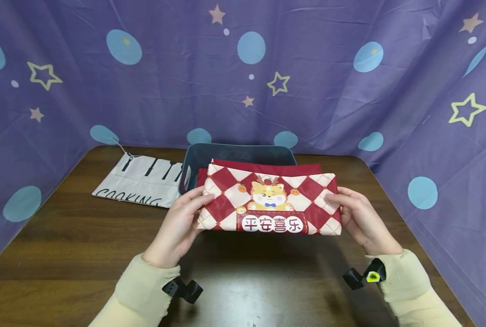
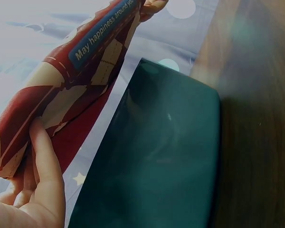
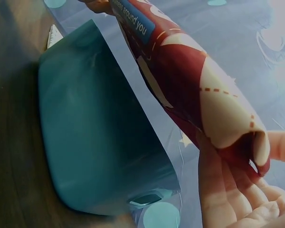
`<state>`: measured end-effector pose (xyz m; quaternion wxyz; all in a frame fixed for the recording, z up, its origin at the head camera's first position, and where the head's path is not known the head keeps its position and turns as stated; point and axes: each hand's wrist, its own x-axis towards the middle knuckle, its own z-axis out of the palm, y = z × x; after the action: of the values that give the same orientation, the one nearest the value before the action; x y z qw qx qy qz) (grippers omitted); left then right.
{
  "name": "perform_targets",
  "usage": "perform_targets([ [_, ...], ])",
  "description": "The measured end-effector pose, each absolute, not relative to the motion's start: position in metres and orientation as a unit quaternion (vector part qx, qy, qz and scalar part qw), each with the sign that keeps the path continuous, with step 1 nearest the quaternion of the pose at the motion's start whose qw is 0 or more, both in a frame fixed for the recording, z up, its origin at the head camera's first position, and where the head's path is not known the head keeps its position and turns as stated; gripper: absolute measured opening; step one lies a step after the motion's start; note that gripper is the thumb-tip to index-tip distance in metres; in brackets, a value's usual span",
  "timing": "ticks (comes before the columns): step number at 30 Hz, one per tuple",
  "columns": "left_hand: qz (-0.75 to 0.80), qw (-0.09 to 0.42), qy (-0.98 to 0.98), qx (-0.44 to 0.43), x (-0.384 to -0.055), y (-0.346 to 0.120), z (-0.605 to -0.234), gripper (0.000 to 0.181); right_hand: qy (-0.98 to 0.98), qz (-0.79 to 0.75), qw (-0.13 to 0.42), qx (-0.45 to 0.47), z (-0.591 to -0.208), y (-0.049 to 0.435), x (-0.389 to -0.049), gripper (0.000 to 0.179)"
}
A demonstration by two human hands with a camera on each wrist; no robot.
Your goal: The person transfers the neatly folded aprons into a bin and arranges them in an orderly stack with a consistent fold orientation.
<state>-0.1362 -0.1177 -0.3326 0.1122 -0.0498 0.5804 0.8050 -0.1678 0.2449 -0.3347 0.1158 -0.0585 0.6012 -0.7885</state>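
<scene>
Both hands hold up a folded apron [image 1: 226,213] with red and cream diamonds, a cartoon dog and Chinese lettering on its front. My left hand [image 1: 180,222] pinches its left end, the thumb on the printed face and the other fingers behind. At the opposite end, my right hand [image 1: 359,218] grips it the same way. Plain red layers [image 1: 267,168] show above and behind the patterned face. In the left wrist view, the underside of the fold carries a blue label [image 2: 102,35] with English words. The apron is in the air, in front of a dark teal plastic bin [image 1: 243,153].
The bin stands at the back of the brown wooden table [image 1: 63,254], its lower front hidden by the apron. Left of it lies a folded white cloth [image 1: 138,179] with black utensil prints and the word COOKING. A purple star-patterned curtain [image 1: 165,104] encloses the table.
</scene>
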Motion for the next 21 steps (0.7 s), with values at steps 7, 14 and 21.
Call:
perform_targets([
  [7,0.799,0.11,0.589,-0.049,-0.136,-0.124,-0.328,0.051,0.605,-0.785,0.117,-0.065,-0.33,0.24,-0.171,0.02],
  [14,0.796,0.096,0.596,-0.054,-0.135,-0.13,-0.326,0.049,0.625,-0.768,0.124,-0.066,-0.327,0.235,-0.174,0.019],
  [21,0.795,0.093,0.598,-0.04,-0.135,-0.135,-0.322,0.051,0.648,-0.748,0.132,-0.047,-0.324,0.229,-0.177,0.017],
])
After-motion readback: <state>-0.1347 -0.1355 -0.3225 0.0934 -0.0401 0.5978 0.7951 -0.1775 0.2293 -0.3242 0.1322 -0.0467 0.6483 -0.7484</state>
